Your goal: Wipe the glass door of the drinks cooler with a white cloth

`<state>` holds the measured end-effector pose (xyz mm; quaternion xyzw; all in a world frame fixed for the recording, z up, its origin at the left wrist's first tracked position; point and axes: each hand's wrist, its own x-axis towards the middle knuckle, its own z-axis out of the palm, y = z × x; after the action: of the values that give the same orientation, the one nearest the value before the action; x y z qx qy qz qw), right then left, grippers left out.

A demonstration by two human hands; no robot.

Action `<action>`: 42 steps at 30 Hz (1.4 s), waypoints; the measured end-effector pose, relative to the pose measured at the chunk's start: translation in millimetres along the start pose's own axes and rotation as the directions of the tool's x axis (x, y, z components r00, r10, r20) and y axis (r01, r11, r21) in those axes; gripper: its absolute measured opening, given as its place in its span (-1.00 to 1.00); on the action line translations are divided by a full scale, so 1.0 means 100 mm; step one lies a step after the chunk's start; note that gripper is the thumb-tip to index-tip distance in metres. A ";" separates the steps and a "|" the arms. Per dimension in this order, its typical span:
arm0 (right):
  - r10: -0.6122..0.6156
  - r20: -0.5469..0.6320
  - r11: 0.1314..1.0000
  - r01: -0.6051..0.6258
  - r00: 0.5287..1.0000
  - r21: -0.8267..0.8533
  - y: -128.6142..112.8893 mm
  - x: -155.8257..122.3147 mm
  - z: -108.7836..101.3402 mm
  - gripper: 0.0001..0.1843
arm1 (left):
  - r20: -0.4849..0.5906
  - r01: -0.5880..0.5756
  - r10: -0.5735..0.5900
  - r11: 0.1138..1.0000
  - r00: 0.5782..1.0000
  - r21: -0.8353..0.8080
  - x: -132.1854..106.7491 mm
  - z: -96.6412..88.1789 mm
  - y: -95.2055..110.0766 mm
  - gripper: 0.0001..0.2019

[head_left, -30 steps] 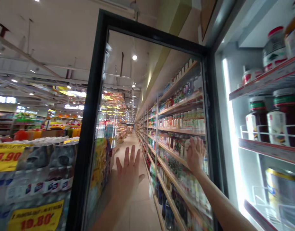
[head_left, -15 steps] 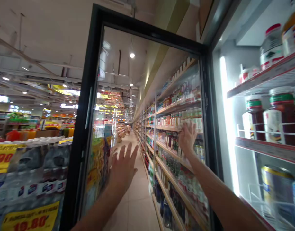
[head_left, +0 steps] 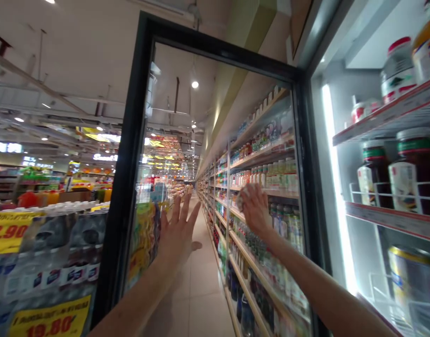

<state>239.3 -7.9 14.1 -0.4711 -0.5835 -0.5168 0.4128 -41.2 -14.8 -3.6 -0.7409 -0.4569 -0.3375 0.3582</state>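
Note:
A glass door [head_left: 218, 107] with a black frame [head_left: 125, 154] stands open in front of me. My left hand [head_left: 180, 229] is raised at the lower middle of the pane, fingers spread, with nothing in it; whether it touches the glass I cannot tell. Further right and higher, my right hand [head_left: 257, 210] presses a crumpled, pale cloth [head_left: 243, 195] against the glass. The cloth shows at the left edge of that hand, and the palm side is hidden.
To the right is a lit fridge with bottles [head_left: 408, 168] and cans [head_left: 411, 276] on wire shelves [head_left: 394, 224]. Packed water bottles [head_left: 53, 271] with yellow price signs [head_left: 49, 316] stand at the left. Shelving and a tiled aisle floor [head_left: 201, 290] show through the pane.
My right hand has moved left across the glass with the cloth. My left hand stays spread near the same spot. The view has shifted slightly.

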 end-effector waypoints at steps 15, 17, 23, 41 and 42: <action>-0.117 -0.028 0.993 0.117 0.993 0.005 -0.34 0.53 0.09 -0.56 | -0.074 0.072 -0.071 0.997 0.995 0.012 0.40 -0.09 -0.18 -0.06; 0.202 -0.129 0.979 -0.204 0.971 -0.007 -0.24 0.66 0.06 -0.52 | -0.069 0.071 -0.070 0.997 0.995 0.017 0.39 -0.08 -0.18 -0.06; -0.220 -0.024 0.975 0.220 0.975 0.021 -0.49 0.66 0.10 -0.54 | -0.082 0.073 -0.073 0.997 0.994 -0.004 0.37 -0.10 -0.18 -0.09; -0.076 -0.102 0.996 0.079 0.992 0.028 -0.54 0.61 0.14 -0.56 | -0.184 0.005 -0.016 0.998 0.983 -0.062 0.32 0.10 -0.27 -0.12; 0.082 -0.150 0.997 -0.078 0.985 0.030 -0.52 0.64 0.14 -0.54 | -0.187 0.006 -0.017 0.998 0.982 -0.062 0.32 0.10 -0.27 -0.13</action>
<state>174.6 13.1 63.6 -0.4488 -0.5375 -0.5270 0.4817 -53.3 16.4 23.5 -0.7138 -0.4151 -0.4215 0.3749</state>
